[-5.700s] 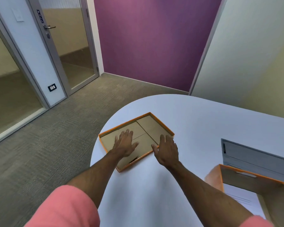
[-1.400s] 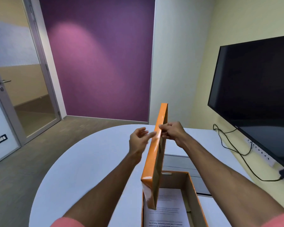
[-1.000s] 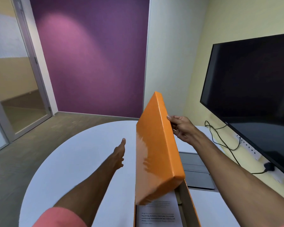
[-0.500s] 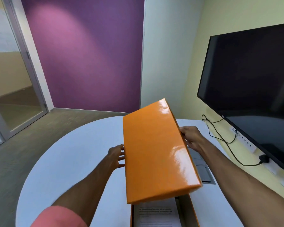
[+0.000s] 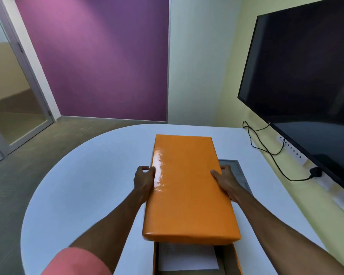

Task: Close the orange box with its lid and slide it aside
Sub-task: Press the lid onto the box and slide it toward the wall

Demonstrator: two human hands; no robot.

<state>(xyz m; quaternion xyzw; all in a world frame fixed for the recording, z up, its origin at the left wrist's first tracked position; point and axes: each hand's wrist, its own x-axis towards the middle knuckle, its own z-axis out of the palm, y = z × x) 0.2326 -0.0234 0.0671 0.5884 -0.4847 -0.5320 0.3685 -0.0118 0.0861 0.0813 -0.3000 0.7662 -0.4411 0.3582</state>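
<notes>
The glossy orange lid (image 5: 189, 187) lies almost flat, top side up, above the orange box (image 5: 230, 259). It covers the far part of the box. The box's near end shows from under it, with white printed paper (image 5: 187, 258) inside. My left hand (image 5: 144, 180) grips the lid's left long edge and my right hand (image 5: 225, 181) grips its right long edge. Whether the lid touches the box's rim is hidden.
The box stands on a white rounded table (image 5: 87, 185). A grey cable hatch (image 5: 237, 171) is set in the tabletop just right of the lid. A large dark TV (image 5: 306, 76) hangs on the right wall, with black cables (image 5: 266, 149) and sockets below it.
The lid has turned from upright on its edge to nearly flat and come down over the box. My left hand, free a second ago, now holds the lid's left edge.
</notes>
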